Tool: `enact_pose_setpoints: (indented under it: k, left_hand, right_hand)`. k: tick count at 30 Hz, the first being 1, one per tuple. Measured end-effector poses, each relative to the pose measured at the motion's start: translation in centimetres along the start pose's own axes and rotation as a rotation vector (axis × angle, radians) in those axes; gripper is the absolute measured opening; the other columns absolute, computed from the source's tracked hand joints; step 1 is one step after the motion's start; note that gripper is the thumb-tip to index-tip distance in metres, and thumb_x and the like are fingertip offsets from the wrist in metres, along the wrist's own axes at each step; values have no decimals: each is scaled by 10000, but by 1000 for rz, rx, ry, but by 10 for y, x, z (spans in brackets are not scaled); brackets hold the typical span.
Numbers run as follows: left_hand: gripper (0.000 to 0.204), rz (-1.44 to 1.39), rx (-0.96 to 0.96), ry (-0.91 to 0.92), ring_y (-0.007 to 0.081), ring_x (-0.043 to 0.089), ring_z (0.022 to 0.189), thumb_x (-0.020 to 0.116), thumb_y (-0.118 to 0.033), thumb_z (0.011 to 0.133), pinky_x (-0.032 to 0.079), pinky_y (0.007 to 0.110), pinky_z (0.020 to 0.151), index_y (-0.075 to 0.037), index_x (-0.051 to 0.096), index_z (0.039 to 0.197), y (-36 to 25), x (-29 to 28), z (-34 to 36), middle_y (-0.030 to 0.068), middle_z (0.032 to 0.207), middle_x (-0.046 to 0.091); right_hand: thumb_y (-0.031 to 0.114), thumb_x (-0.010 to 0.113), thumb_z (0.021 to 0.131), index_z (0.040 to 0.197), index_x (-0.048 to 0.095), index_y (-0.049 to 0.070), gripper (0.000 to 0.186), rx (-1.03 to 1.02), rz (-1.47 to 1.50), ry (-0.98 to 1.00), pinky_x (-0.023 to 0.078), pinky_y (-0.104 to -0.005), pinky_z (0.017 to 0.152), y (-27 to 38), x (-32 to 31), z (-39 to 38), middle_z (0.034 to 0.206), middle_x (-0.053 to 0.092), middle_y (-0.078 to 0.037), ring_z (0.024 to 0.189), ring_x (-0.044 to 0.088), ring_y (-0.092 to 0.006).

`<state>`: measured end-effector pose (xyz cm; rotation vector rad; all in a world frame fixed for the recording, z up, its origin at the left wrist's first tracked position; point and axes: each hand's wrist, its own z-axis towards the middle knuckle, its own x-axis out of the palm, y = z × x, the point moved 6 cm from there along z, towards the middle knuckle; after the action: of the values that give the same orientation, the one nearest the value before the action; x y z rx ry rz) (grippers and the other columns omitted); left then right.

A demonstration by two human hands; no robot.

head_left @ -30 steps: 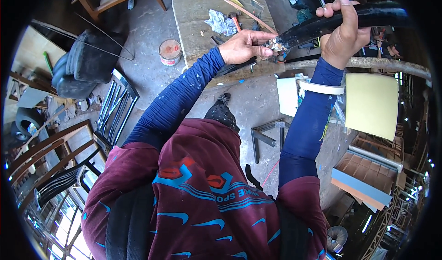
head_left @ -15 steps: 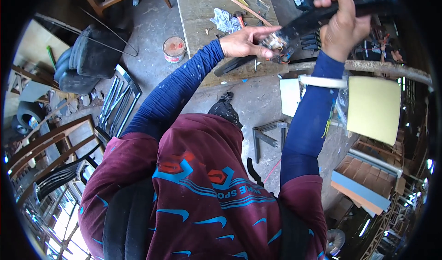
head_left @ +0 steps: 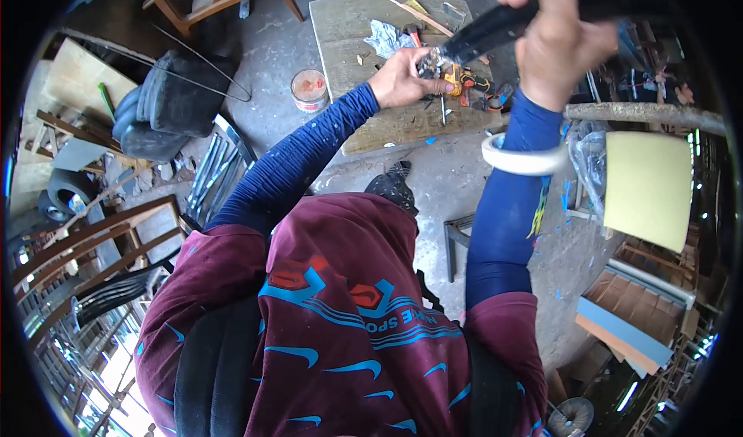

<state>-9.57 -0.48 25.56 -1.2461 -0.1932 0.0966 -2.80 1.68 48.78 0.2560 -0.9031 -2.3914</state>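
A long black curved bar (head_left: 495, 33) is held up over the far side of the worktable, tilted toward the upper right. My right hand (head_left: 559, 46) is closed round it, slightly smeared by motion. At its lower left end, where whitish, rough material shows, my left hand (head_left: 401, 77) grips with thumb and fingers on either side. Just beyond the left thumb lies a yellow and black power drill (head_left: 462, 81) on the table, its bit toward me. A roll of white tape (head_left: 525, 158) hangs round my right forearm like a bracelet.
The wooden worktable (head_left: 371, 131) bears crumpled paper (head_left: 387, 37), a thin wooden strip (head_left: 410, 10) and small scraps. A round tin (head_left: 309, 90) stands left of it. Black chair shells (head_left: 174, 100) are stacked farther left; a yellow foam panel (head_left: 648, 189) is at right.
My left fingers have closed in on the bar's end. A black length that crossed the table's near part has gone from there, and the drill shows more fully. The tape roll has tilted.
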Motion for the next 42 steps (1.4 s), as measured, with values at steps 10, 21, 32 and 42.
enact_pose_setpoints:
  k: [10, 21, 32, 42]
  left_hand:
    - [400, 215, -37, -26, 191, 695, 742, 859, -327, 783, 543, 350, 734, -70, 730, 1062, 23, 1, -6, 115, 832, 737]
    - [248, 362, 127, -248, 378, 683, 750, 771, -250, 719, 522, 462, 661, -114, 734, 923, 33, 45, -21, 154, 761, 695]
    - [227, 364, 306, -278, 269, 633, 733, 760, -245, 703, 482, 406, 634, -129, 614, 833, 23, 80, -65, 38, 739, 575]
    - [272, 333, 347, -346, 193, 587, 599, 873, -176, 707, 430, 333, 537, -97, 620, 771, 25, 96, -63, 4, 644, 552]
  right_hand:
    - [21, 615, 920, 830, 565, 19, 103, 58, 80, 56, 564, -397, 582, -3, -16, -1, 685, 601, -98, 562, 597, -187]
    - [160, 554, 980, 893, 574, 113, 101, 128, 131, 234, 483, -342, 601, 19, -56, -30, 755, 538, -28, 598, 515, -134]
    - [217, 731, 830, 859, 492, 121, 260, 193, 42, 278, 467, -260, 496, 74, -76, -86, 668, 579, -7, 530, 539, -124]
    - [69, 833, 765, 750, 483, 95, 352, 84, 262, 195, 577, -244, 446, 75, -107, -96, 594, 617, -22, 484, 633, -110]
